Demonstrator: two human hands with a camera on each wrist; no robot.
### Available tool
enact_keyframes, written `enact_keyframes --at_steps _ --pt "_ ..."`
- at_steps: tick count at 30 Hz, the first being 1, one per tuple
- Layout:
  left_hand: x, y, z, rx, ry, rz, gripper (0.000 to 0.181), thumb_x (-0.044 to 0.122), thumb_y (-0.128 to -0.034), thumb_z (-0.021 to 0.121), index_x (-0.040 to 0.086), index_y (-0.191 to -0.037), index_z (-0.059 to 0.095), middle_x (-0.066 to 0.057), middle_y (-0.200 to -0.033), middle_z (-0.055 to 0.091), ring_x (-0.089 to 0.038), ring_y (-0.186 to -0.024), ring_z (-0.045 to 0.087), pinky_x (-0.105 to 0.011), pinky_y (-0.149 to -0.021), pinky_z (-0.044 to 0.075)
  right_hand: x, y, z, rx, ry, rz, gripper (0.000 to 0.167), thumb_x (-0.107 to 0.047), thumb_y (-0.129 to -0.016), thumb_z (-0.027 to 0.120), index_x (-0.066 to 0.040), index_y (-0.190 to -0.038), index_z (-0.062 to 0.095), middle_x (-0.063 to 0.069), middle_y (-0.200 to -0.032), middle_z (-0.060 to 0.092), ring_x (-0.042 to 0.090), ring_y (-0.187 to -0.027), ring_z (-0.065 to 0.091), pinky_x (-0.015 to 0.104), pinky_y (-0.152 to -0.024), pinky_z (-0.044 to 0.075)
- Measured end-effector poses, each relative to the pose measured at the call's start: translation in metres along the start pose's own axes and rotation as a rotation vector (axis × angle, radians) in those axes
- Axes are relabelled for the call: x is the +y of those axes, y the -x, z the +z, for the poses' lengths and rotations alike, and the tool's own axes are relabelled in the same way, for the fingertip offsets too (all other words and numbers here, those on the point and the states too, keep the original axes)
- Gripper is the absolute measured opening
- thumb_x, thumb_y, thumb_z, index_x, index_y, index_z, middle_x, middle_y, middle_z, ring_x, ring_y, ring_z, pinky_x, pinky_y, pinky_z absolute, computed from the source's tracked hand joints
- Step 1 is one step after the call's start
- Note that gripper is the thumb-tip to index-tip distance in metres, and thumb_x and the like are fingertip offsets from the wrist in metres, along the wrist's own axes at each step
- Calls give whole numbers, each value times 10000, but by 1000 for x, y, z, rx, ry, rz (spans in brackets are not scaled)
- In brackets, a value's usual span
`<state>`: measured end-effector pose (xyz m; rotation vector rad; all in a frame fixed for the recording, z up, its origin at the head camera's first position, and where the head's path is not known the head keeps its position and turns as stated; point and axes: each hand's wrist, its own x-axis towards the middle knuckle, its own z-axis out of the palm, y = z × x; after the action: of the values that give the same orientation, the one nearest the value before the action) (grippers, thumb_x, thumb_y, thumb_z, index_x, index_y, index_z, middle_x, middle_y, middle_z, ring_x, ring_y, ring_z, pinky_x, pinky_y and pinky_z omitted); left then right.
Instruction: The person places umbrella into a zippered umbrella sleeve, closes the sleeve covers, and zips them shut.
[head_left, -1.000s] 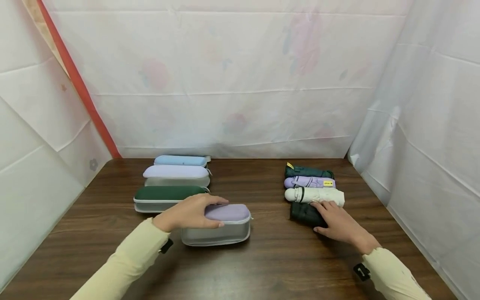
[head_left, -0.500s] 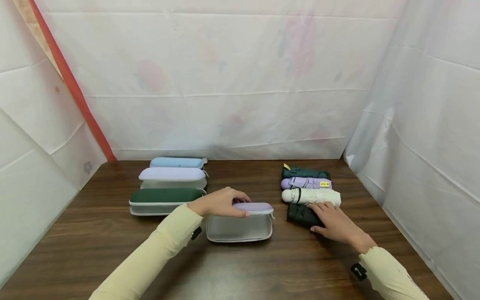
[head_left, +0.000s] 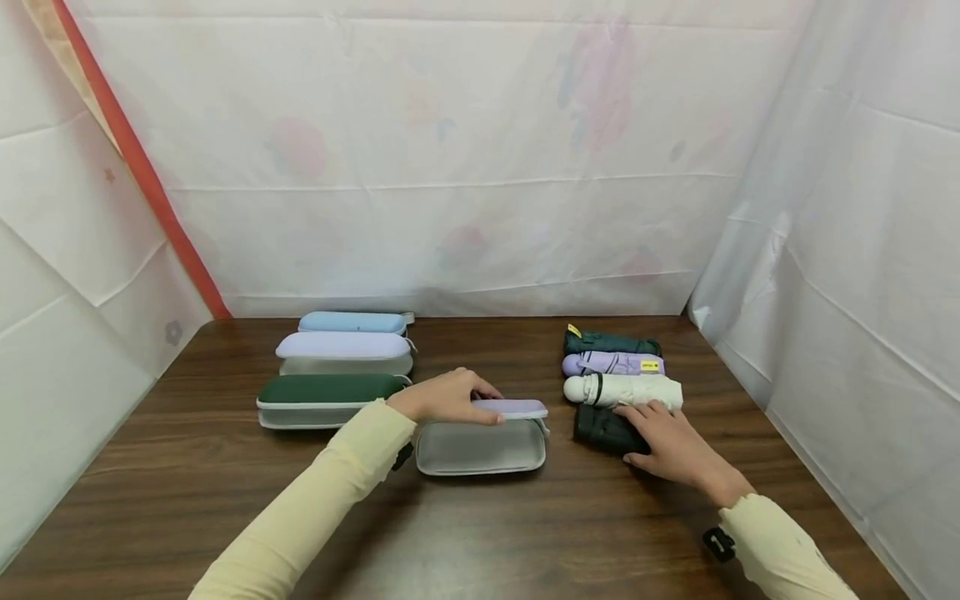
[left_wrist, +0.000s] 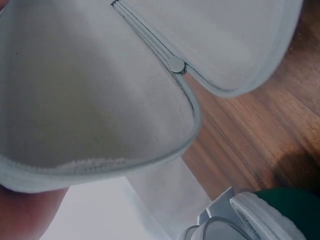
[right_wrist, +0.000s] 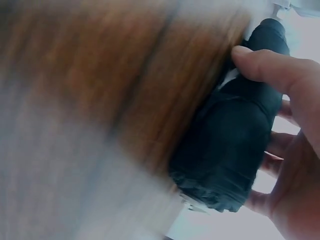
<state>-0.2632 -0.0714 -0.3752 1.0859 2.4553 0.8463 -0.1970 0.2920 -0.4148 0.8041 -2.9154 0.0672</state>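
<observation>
My left hand [head_left: 450,396] grips the purple lid [head_left: 517,407] of a case with a grey body [head_left: 480,448], thumb in front and other fingers mostly behind. In the left wrist view the case's pale interior [left_wrist: 90,95] gapes, with a round zipper pull [left_wrist: 176,65] at its edge and a fingertip [left_wrist: 30,212] below. At the right, my right hand [head_left: 675,442] holds a folded black umbrella [head_left: 600,427] on the table. The right wrist view has its thumb on one side of the umbrella [right_wrist: 227,135] and fingers on the other.
Green [head_left: 330,388], lavender [head_left: 342,344] and blue [head_left: 352,322] cases lie in a column at the left of the brown table [head_left: 510,533]. Behind the black umbrella are white [head_left: 637,390], purple [head_left: 615,363] and dark green [head_left: 611,342] ones. Pale sheets surround the table.
My left hand has shifted right with the purple-lidded case, and the lid now looks narrower, with more of the grey body in view. The right hand stays on the black umbrella.
</observation>
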Motion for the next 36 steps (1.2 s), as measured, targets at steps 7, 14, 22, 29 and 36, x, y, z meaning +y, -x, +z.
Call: enact_keyframes --at_steps 7,14,22,29,36 --pt "-2 -1 -1 1 -2 -19 476 443 -860 658 107 -1197 670 41 -1112 665 -25 -961 595 -269 -827 475 3 2 3 24 -8 -28 630 -296 -810 756 -37 -1328 508 123 -1226 559 316 -1122 478 557 -822 383" --pt "1 0 -3 -10 -12 -37 482 439 -870 646 104 -1218 659 27 -1139 659 -29 -973 594 -269 -827 475 -2 2 -1 41 11 -92 638 -311 -813 752 -29 -1329 505 107 -1229 562 300 -1118 494 520 -792 396" --pt "2 -1 -4 -27 6 -63 509 438 -875 640 83 -1239 643 -3 -1149 656 -41 -937 605 -279 -806 486 -22 0 -19 87 32 -168 641 -312 -785 780 -48 -1311 525 81 -1194 572 268 -1079 508 485 -769 403" --pt "1 -5 -3 -31 -6 -48 510 439 -883 621 68 -1233 646 -20 -1150 656 -56 -920 611 -299 -803 490 -44 -8 -24 68 40 -253 644 -323 -805 764 -58 -1334 508 79 -1191 566 261 -1074 507 474 -764 411" --pt "3 -9 -2 -32 -33 -42 522 458 -887 604 75 -1240 643 -18 -1175 649 -71 -986 605 -306 -839 483 -64 -18 -22 67 89 -316 650 -354 -824 743 -62 -1352 503 66 -1187 565 254 -1062 509 469 -784 407"
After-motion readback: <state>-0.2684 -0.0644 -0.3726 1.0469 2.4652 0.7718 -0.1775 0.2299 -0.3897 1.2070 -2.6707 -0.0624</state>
